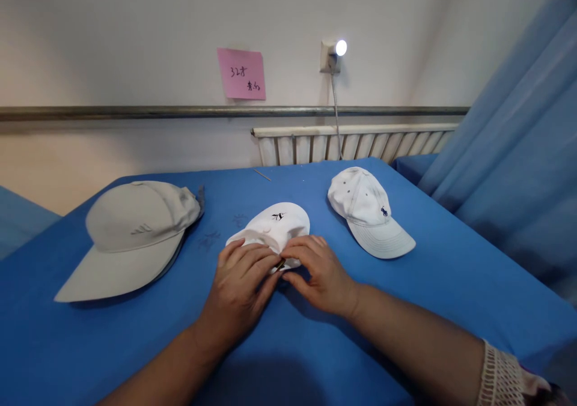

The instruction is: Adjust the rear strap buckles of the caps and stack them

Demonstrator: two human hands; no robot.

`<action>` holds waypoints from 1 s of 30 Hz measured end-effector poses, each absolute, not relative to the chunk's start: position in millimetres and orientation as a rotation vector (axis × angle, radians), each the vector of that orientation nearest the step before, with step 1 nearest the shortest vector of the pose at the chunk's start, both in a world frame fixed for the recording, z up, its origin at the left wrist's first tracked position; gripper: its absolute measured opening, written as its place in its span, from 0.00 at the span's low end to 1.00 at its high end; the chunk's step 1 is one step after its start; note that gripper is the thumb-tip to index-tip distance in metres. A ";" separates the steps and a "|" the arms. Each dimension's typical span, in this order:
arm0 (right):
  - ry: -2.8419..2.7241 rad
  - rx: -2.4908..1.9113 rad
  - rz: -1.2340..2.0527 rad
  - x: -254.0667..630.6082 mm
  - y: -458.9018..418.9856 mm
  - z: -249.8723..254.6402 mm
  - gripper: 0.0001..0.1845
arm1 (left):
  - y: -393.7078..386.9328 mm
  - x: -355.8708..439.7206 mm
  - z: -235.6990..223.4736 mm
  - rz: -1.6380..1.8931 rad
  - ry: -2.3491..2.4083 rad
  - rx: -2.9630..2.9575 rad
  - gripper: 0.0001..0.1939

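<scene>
A white cap (288, 220) with a small black emblem lies in front of me on the blue-covered table (270, 358), its brim pointing away. My left hand (246, 277) is closed on the cap's near left part, fingers bent over the fabric. From the other side, my right hand (318, 271) pinches the near edge with thumb and fingertips. Between the fingertips of both hands shows a small dark and yellowish bit at the cap's back edge; its exact kind is hidden by my fingers.
Light grey caps (130, 220) sit stacked at the left. Another white cap (360, 199) with a dark logo rests at the right. Behind the table are a radiator (315, 148), a metal rail (180, 113) and a plugged-in light (341, 47). A blue curtain (518, 124) hangs at right.
</scene>
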State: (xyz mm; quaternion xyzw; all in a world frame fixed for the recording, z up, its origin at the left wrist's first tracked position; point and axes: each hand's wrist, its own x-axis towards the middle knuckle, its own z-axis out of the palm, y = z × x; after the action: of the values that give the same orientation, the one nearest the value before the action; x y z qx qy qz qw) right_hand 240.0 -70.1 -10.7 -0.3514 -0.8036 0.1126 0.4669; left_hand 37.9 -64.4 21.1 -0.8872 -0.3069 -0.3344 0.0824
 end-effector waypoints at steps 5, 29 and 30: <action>-1.997 -0.835 0.136 238.6 -69.5 -10.3 0.07 | -66.9 39.0 22.0 -1.015 -0.894 -2.649 0.07; -2.001 -0.775 0.069 241.4 -75.9 -5.8 0.05 | -73.6 36.7 23.2 -1.094 -0.851 -2.706 0.07; -1.993 -0.783 0.082 241.6 -76.1 -5.8 0.05 | -73.6 36.1 22.6 -1.094 -0.857 -2.703 0.07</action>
State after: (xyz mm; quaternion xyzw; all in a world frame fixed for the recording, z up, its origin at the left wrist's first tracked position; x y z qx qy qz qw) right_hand 241.6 -76.1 -5.8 -0.3209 -0.8165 0.0337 0.4787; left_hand 36.1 -73.6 22.6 -0.8882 -0.2816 -0.3596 0.0509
